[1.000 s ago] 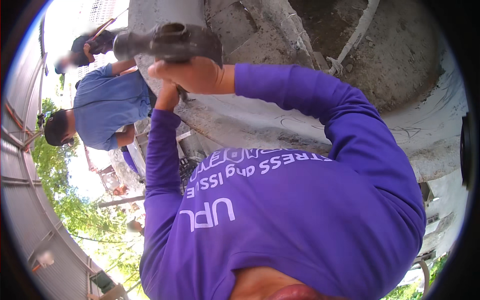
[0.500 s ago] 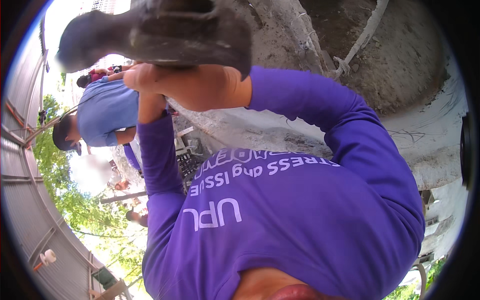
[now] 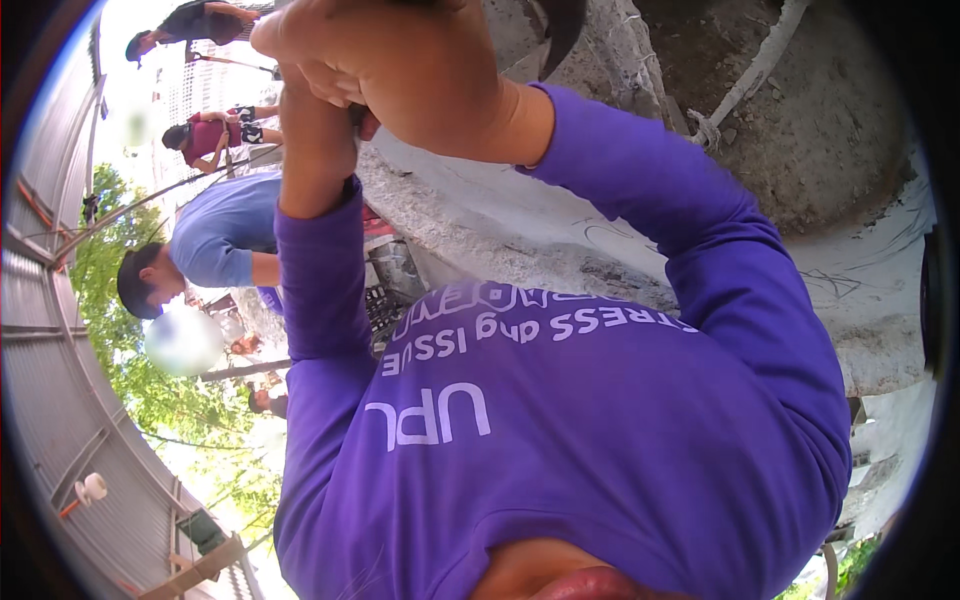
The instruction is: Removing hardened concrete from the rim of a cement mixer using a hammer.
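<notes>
Since half a second ago both hands have risen closer to the camera, and the dark tool they carry has slid almost out of the top edge, so only a curved dark tip [image 3: 562,30] shows now. Going from left to right: a corrugated metal fence [image 3: 45,330] bends along the left rim with green trees [image 3: 130,370] behind it. Next comes a person in a light blue shirt [image 3: 225,235], bent over, and above, farther off, a person in a red top [image 3: 210,135] and another in dark clothes [image 3: 190,20] near the top edge. Then the left forearm in its purple sleeve [image 3: 310,290] rises straight up, and the left hand [image 3: 315,110] sits at the top, tucked just under and against the right hand [image 3: 400,70]. The right hand is a closed fist, fingers curled tightly over what it carries; the handle itself is hidden inside the fist, so the grip reads as closed on the tool. Whether the left hand's fingers also wrap the handle I cannot tell, since the right hand covers them. The purple shirt [image 3: 560,450] with white lettering fills the lower middle. To the right, a rough grey concrete wall [image 3: 560,235] curves across, and beyond it lies a round hollow of dirt [image 3: 820,120] with a pale rope [image 3: 745,75] lying across it.
</notes>
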`<state>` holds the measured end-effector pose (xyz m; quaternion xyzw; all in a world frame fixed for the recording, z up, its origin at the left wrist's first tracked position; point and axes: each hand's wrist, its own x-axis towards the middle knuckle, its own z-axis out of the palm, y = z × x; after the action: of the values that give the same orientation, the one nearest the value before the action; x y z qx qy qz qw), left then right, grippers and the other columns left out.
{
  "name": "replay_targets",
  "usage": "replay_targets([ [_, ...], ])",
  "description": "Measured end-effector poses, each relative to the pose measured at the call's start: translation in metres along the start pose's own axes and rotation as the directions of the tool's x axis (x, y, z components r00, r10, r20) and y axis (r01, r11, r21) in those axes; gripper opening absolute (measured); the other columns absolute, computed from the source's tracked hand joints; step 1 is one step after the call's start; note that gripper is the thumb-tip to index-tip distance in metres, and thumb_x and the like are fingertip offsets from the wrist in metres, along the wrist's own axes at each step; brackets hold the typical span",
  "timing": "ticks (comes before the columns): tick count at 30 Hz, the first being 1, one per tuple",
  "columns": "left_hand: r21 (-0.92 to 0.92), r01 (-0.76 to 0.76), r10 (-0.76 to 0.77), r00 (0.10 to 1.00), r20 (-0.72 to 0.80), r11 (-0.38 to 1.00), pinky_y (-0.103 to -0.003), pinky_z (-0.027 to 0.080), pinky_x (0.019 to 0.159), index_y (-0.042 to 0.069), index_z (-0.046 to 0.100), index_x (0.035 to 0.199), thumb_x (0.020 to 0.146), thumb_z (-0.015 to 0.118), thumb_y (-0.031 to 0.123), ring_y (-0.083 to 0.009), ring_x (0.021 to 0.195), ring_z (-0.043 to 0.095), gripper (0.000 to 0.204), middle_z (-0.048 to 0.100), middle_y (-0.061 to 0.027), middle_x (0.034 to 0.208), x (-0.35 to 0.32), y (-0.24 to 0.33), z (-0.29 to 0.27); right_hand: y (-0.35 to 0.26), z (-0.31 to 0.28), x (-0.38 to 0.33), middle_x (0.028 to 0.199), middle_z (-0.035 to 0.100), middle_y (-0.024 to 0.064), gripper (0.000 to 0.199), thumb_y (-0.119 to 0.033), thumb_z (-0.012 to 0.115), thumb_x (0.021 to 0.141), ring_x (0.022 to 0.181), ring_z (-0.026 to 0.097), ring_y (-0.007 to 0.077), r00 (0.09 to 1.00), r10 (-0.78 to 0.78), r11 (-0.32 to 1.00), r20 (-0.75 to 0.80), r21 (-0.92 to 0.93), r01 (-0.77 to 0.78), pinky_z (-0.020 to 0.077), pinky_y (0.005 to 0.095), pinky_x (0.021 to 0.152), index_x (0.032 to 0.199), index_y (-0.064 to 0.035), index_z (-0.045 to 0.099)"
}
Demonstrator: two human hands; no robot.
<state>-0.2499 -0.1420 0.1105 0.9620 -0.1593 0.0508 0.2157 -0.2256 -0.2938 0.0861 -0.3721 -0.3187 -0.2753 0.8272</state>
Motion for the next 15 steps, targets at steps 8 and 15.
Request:
replay_targets([
  [8,-0.515,0.309,-0.360,0.933,0.000,0.800,-0.019,0.036,0.038,0.007,0.044,0.119,0.101,0.039,0.022,-0.0051,0.054,0.052,0.025,0.058,-0.0061,0.087,-0.017,-0.040,0.037,0.048,0.012,-0.050,0.066,0.056,0.0024,0.008,-0.011,0.061,0.086,0.058,0.053,0.0121,0.988,0.144,0.986,-0.049,-0.071,-0.148,0.0428,0.0259,0.055,0.082,-0.0042,0.064],
  [15,-0.325,0.196,-0.238,0.966,-0.096,0.925,-0.020,0.044,0.052,0.008,0.048,0.110,0.098,0.043,0.031,-0.0060,0.064,0.052,0.026,0.053,-0.0025,0.084,-0.008,-0.010,0.009,0.023,0.031,-0.029,0.115,0.062,0.0132,0.029,-0.021,0.059,0.080,0.106,0.058,0.0260,0.962,0.268,0.963,-0.057,-0.003,-0.269,0.0454,0.0389,0.087,0.104,-0.0063,0.066],
])
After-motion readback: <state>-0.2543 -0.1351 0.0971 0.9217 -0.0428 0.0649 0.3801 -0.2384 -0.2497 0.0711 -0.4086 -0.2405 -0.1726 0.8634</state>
